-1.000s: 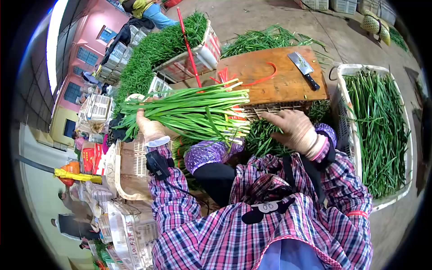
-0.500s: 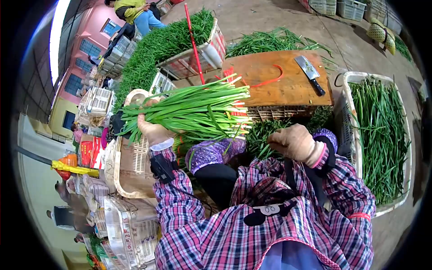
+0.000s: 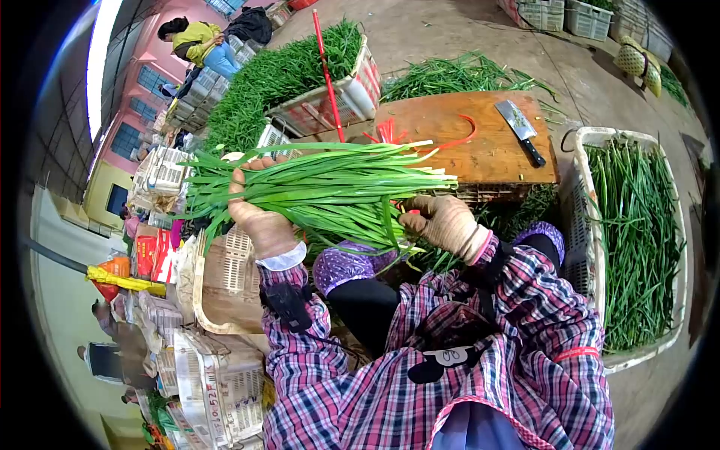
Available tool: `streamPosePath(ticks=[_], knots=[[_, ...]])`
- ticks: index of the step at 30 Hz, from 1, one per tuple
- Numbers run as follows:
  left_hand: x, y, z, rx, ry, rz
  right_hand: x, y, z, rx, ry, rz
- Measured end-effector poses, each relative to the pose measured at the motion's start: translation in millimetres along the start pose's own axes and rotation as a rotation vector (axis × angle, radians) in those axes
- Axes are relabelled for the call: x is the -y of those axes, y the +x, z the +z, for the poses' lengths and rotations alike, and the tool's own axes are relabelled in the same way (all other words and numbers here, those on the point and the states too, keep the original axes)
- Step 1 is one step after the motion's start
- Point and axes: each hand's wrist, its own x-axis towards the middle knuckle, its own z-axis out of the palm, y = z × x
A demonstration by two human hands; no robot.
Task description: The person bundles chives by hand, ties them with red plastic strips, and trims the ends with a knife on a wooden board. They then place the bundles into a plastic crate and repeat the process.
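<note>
A loose bunch of long green garlic chives (image 3: pixel 341 180) with pale cut ends lies sideways in front of me. My left hand (image 3: pixel 259 225) is wrapped round its leafy part, thumb on top. At the pale-end side, my gloved right hand (image 3: pixel 446 225) has its fingers closed on the lower edge of the bunch; which stalks they pinch is partly hidden. Just beyond the bunch stands a wooden board (image 3: pixel 427 116), with a cleaver (image 3: pixel 521 131) on its right part and red ties (image 3: pixel 386 131) near its left edge.
A crate of greens (image 3: pixel 634 240) stands on my right. Ahead are a heaped crate (image 3: pixel 330 101) with a red pole (image 3: pixel 328 75) and loose greens (image 3: pixel 461 79) on the floor. Stacked crates (image 3: pixel 225 382) crowd the left; a person in yellow (image 3: pixel 199 49) is at the back.
My right hand has moved left and forward to the bunch and closed on its lower edge. The bunch has shifted slightly right at its pale ends, still in my left hand.
</note>
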Motion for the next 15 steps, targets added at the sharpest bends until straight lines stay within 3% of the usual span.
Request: streamPosePath(ticks=[3, 6, 8, 9, 11, 12, 13, 15], knots=[[0.9, 1.2, -0.6, 0.005, -0.01, -0.005, -6.9, 9.0, 18.0, 0.048, 0.318, 0.072], [2.9, 1.3, -3.7, 0.001, -0.039, -0.04, -11.1, 7.9, 25.1, 0.05, 0.42, 0.097], [5.3, 2.8, -7.3, -0.023, -0.006, -0.015, -16.3, 8.2, 32.0, -0.034, 0.544, -0.006], [6.2, 3.6, -10.6, -0.027, 0.011, 0.012, -8.3, 3.9, 24.8, -0.025, 0.687, 0.095], [7.2, 6.4, -17.7, -0.032, 0.03, 0.035, -4.9, 3.0, 16.8, -0.073, 0.646, 0.167], [5.3, 8.7, -18.7, -0.038, 0.025, 0.019, -2.8, 1.9, 10.9, -0.012, 0.735, 0.254], [3.9, 10.9, -19.7, -0.044, 0.019, 0.001, -4.9, 0.4, 8.3, 0.032, 0.953, 0.19], [-1.0, 15.9, -24.1, -0.107, -0.025, -0.03, -6.1, -6.6, -5.8, 0.209, 1.049, 0.232]])
